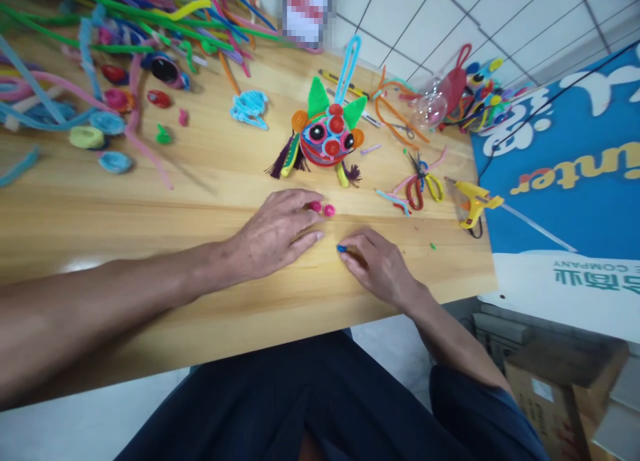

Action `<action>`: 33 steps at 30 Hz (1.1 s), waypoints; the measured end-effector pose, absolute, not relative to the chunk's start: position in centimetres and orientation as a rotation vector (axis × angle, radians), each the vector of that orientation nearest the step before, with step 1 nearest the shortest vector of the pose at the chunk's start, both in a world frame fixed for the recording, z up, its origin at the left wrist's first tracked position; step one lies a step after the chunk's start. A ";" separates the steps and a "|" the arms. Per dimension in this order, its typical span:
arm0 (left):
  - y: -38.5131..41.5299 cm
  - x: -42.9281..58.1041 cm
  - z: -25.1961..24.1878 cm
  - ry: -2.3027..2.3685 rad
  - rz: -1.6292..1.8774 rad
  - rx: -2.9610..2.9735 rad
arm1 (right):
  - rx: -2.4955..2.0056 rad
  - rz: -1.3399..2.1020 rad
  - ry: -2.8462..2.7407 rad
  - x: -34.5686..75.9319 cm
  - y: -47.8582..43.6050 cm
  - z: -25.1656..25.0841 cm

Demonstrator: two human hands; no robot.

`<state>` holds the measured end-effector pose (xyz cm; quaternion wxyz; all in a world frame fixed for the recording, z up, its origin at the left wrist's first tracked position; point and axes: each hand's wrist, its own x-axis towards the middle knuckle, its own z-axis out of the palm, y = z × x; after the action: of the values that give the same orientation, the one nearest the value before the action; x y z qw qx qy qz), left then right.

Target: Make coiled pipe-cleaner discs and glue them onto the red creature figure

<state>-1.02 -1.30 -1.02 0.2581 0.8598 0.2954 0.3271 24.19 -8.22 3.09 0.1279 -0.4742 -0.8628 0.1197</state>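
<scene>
The left hand (280, 234) is lying palm-down on the worktop (150, 208). Its fingers are stretched out and loosely spread, the fingertips touching 2 pink beads (329, 210) just on the person's side of the toy (327, 138). The right hand (377, 264) is curling, its thumb and forefinger pinching a blue bit (341, 248). That bit is sitting further toward the person from the toy, just beside the left fingertips. Only its tip is showing, so I cannot tell its long axis or heading.

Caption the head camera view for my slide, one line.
Left hand at two pink beads, right hand on a small blue piece, before a colourful pipe-cleaner creature on wooden table.
</scene>
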 end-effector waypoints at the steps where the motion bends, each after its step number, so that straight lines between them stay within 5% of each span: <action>1: -1.3 -1.0 -1.1 0.800 0.890 2.340 | -1.393 0.383 -2.483 24.2 -8.1 3.1; 12: -1.2 -1.0 -1.1 0.799 0.857 2.353 | -1.743 0.927 -1.918 25.3 -5.3 2.6; 33: -1.3 -1.0 -1.1 0.804 0.870 2.392 | -1.383 0.344 -2.449 25.6 -5.2 2.5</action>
<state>-1.04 -1.31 -1.11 0.2337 0.8712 0.2930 0.3170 25.56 -5.16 2.55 0.1534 -0.4823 -0.8540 0.1201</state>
